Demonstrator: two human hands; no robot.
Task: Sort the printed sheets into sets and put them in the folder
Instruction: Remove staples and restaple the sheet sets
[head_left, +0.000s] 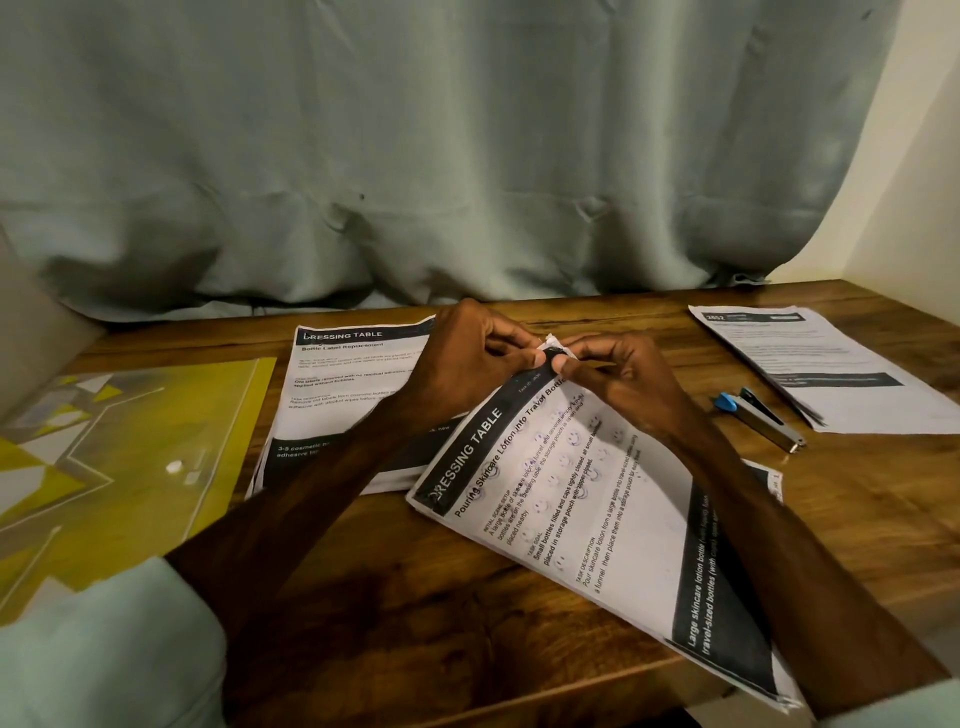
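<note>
Home desk (467, 613), curtain (415, 156) behind.

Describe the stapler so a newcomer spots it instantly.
On the wooden table, look right of the right hand, toward the far-right paper stack. The stapler lies flat beside that stack's left edge. It is slim grey metal with a blue end, unlike the sheets around it.

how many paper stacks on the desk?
3: left stack beside the folder; middle stack, front centre; right stack by the stapler. A sheet corner behind the right forearm may be a fourth.
</note>
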